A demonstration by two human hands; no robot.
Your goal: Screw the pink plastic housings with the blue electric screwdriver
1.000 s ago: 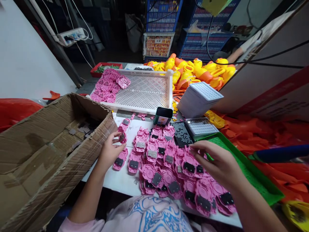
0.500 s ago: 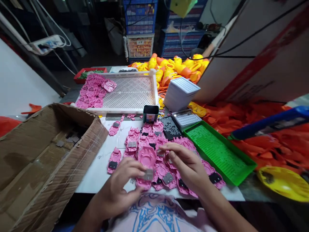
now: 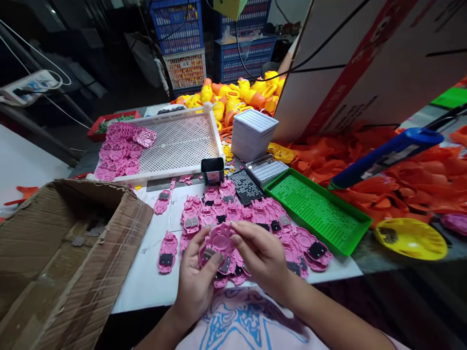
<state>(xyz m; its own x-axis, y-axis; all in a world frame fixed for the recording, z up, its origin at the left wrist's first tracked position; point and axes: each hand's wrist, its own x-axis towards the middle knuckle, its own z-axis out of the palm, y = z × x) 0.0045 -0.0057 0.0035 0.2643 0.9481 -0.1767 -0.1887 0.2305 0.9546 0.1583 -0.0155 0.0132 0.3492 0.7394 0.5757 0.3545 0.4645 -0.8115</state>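
L hand holds pink casing btwn thumb & fingers, thumb at grey plate; better press lightly, casing steady. R hand fingertips close together at casing's upper R edge; can't tell if pinching anything. Casing is held over other pink casings; avoid knocking these w/ knuckles.
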